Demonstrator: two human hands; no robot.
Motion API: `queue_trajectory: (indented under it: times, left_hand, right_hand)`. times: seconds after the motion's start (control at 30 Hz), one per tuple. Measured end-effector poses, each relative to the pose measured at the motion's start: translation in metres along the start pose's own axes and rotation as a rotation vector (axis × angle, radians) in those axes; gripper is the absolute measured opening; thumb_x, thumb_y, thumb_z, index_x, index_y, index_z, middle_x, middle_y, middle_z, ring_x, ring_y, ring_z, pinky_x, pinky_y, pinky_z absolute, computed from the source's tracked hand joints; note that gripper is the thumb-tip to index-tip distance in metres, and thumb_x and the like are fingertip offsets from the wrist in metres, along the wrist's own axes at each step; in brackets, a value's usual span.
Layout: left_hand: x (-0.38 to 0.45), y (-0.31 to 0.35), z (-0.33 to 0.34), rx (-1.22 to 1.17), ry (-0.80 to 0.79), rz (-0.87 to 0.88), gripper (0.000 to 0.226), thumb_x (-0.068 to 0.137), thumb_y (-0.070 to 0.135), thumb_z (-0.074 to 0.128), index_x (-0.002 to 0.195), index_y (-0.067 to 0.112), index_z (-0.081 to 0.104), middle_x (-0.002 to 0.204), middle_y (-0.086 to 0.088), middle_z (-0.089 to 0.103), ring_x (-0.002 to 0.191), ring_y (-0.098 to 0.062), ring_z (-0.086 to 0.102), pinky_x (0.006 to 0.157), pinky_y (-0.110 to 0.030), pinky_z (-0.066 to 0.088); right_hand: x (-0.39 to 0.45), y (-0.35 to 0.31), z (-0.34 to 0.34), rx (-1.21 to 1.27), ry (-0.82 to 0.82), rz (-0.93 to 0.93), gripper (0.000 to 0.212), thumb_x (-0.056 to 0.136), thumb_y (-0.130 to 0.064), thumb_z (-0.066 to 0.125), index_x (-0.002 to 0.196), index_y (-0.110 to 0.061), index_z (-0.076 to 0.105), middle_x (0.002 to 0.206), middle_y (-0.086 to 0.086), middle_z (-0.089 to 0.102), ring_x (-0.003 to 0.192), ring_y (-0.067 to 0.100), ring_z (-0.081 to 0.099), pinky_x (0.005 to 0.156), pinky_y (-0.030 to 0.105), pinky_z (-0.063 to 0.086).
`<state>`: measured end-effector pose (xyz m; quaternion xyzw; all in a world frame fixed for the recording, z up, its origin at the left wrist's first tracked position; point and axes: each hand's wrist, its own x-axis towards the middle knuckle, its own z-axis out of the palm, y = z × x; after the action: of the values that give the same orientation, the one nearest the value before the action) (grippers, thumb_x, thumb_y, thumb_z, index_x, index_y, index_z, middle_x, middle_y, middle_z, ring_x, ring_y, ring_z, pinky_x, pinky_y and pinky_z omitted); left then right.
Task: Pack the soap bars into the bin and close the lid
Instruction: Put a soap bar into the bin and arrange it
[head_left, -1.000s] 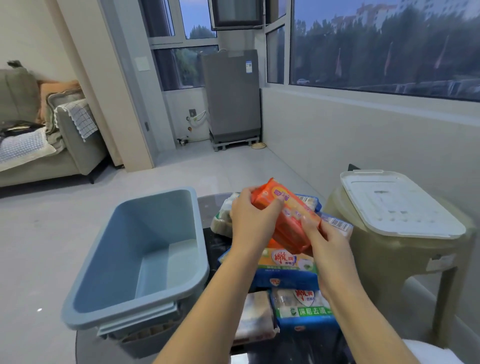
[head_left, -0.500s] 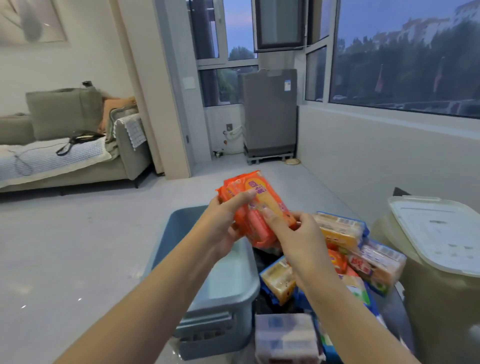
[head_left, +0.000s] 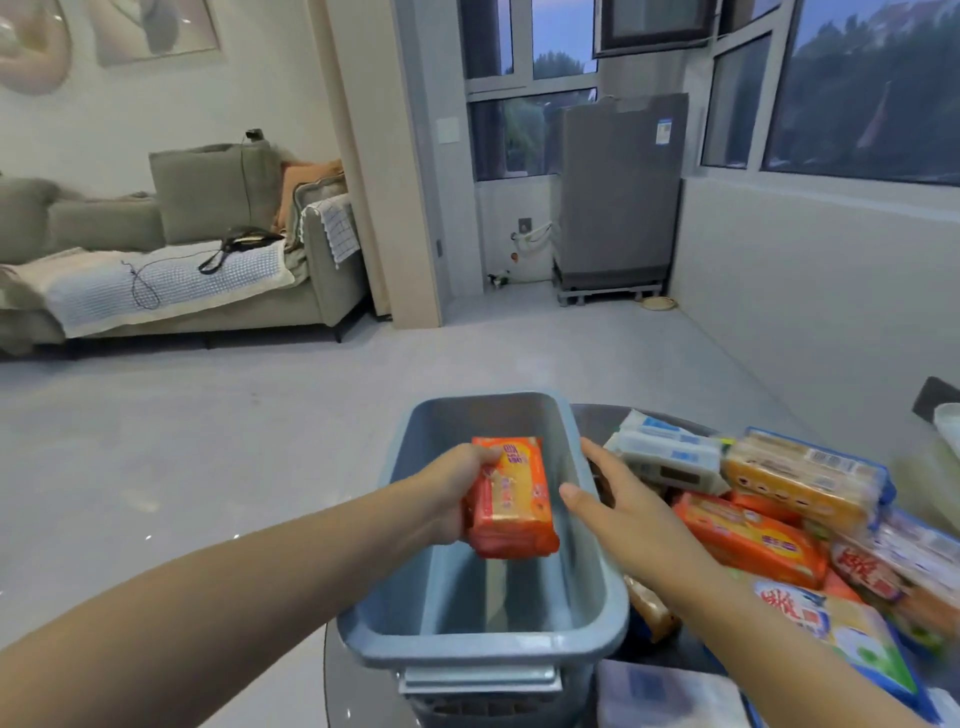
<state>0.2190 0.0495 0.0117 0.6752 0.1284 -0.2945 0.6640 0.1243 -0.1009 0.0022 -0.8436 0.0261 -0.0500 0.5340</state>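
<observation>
My left hand (head_left: 451, 493) grips an orange soap pack (head_left: 510, 499) and holds it over the open blue-grey bin (head_left: 597, 566), inside its rim. Nothing else shows inside the bin. My right hand (head_left: 618, 499) hovers open just right of the pack, above the bin's right wall, holding nothing. A pile of wrapped soap bars lies right of the bin: an orange pack (head_left: 750, 538), a yellow-and-blue pack (head_left: 802, 475), a white-and-blue pack (head_left: 667, 449) and several others. Only a white corner at the far right edge (head_left: 948, 423) shows of the lid.
The bin and soaps sit on a dark glass table (head_left: 613, 415). A white package (head_left: 670, 696) lies at the table's front edge. Beyond are pale floor, a grey sofa (head_left: 218, 239) at left and a grey appliance (head_left: 618, 192) by the windows.
The orange pack went from both hands above the pile down into the bin's opening, now in my left hand alone. My right hand let go and opened. The view swung left.
</observation>
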Motion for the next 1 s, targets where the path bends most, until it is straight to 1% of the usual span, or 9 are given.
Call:
queue_trajectory:
  times: [0.07, 0.13, 0.23, 0.37, 0.5, 0.57, 0.67, 0.8, 1.0]
  left_hand:
    - [0.013, -0.004, 0.006, 0.044, -0.017, -0.026, 0.022, 0.096, 0.026, 0.046, 0.096, 0.008, 0.058, 0.089, -0.011, 0.067, 0.087, -0.027, 0.065, 0.088, -0.041, 0.049]
    - [0.022, -0.006, 0.016, 0.089, -0.023, -0.052, 0.026, 0.097, 0.028, 0.041, 0.095, 0.009, 0.058, 0.083, -0.01, 0.07, 0.082, -0.025, 0.068, 0.077, -0.036, 0.055]
    - [0.032, -0.013, 0.03, 0.165, -0.003, -0.087, 0.038, 0.099, 0.028, 0.03, 0.084, 0.01, 0.06, 0.06, -0.007, 0.073, 0.051, -0.018, 0.07, 0.046, -0.025, 0.054]
    - [0.045, -0.026, 0.037, 0.195, 0.109, -0.063, 0.045, 0.1, 0.037, 0.029, 0.12, 0.008, 0.057, 0.114, -0.017, 0.068, 0.1, -0.029, 0.066, 0.09, -0.039, 0.052]
    - [0.057, -0.034, 0.037, 0.333, 0.222, -0.068, 0.062, 0.096, 0.052, 0.026, 0.138, 0.011, 0.044, 0.138, -0.014, 0.052, 0.128, -0.028, 0.048, 0.11, -0.04, 0.035]
    - [0.056, -0.033, 0.035, 0.442, 0.261, -0.092, 0.065, 0.095, 0.058, 0.023, 0.137, 0.013, 0.045, 0.135, -0.009, 0.053, 0.118, -0.022, 0.052, 0.098, -0.034, 0.042]
    - [0.049, -0.022, 0.033, 0.457, 0.215, -0.169, 0.054, 0.094, 0.055, 0.034, 0.119, 0.013, 0.053, 0.093, -0.008, 0.061, 0.075, -0.021, 0.058, 0.058, -0.03, 0.048]
    - [0.049, -0.024, 0.029, 0.448, 0.112, -0.138, 0.032, 0.089, 0.021, 0.056, 0.117, 0.005, 0.055, 0.097, -0.01, 0.06, 0.084, -0.024, 0.06, 0.078, -0.037, 0.054]
    - [0.05, -0.032, 0.029, 0.46, 0.137, -0.099, 0.036, 0.09, 0.03, 0.057, 0.122, 0.013, 0.056, 0.115, -0.01, 0.066, 0.094, -0.025, 0.062, 0.082, -0.037, 0.053]
  right_hand:
    - [0.0, 0.004, 0.002, 0.035, -0.033, 0.016, 0.038, 0.092, -0.033, 0.051, 0.111, -0.063, 0.038, 0.109, -0.044, 0.043, 0.089, -0.031, 0.045, 0.073, -0.003, 0.035]
    - [0.002, 0.006, 0.0, 0.04, -0.036, 0.032, 0.036, 0.092, -0.034, 0.051, 0.092, -0.067, 0.04, 0.09, -0.046, 0.045, 0.077, -0.034, 0.046, 0.059, -0.004, 0.038]
    - [0.002, 0.014, -0.002, 0.061, -0.027, 0.025, 0.041, 0.091, -0.038, 0.05, 0.124, -0.06, 0.036, 0.101, -0.039, 0.049, 0.089, -0.016, 0.053, 0.064, 0.006, 0.041]
    - [0.001, 0.016, -0.003, 0.029, -0.018, 0.014, 0.056, 0.092, -0.039, 0.048, 0.143, -0.043, 0.024, 0.099, -0.037, 0.045, 0.085, -0.021, 0.05, 0.061, 0.005, 0.04]
    - [0.001, 0.018, -0.004, 0.042, -0.024, 0.036, 0.059, 0.091, -0.042, 0.048, 0.144, -0.042, 0.023, 0.104, -0.035, 0.048, 0.086, -0.019, 0.05, 0.059, 0.004, 0.04]
    - [-0.001, 0.018, -0.005, 0.051, -0.029, 0.038, 0.061, 0.089, -0.045, 0.049, 0.144, -0.043, 0.022, 0.102, -0.038, 0.047, 0.087, -0.019, 0.05, 0.058, 0.003, 0.041]
    - [-0.002, 0.019, -0.005, 0.08, -0.032, 0.034, 0.063, 0.088, -0.048, 0.049, 0.145, -0.042, 0.021, 0.103, -0.041, 0.045, 0.09, -0.018, 0.05, 0.062, 0.005, 0.041]
    - [-0.002, 0.02, -0.005, 0.065, -0.035, 0.013, 0.065, 0.088, -0.049, 0.048, 0.145, -0.043, 0.018, 0.102, -0.045, 0.039, 0.093, -0.017, 0.048, 0.073, 0.009, 0.039]
    - [-0.004, 0.019, -0.006, 0.065, -0.051, 0.013, 0.065, 0.089, -0.047, 0.047, 0.146, -0.042, 0.016, 0.123, -0.02, 0.053, 0.11, 0.003, 0.054, 0.094, 0.027, 0.046]
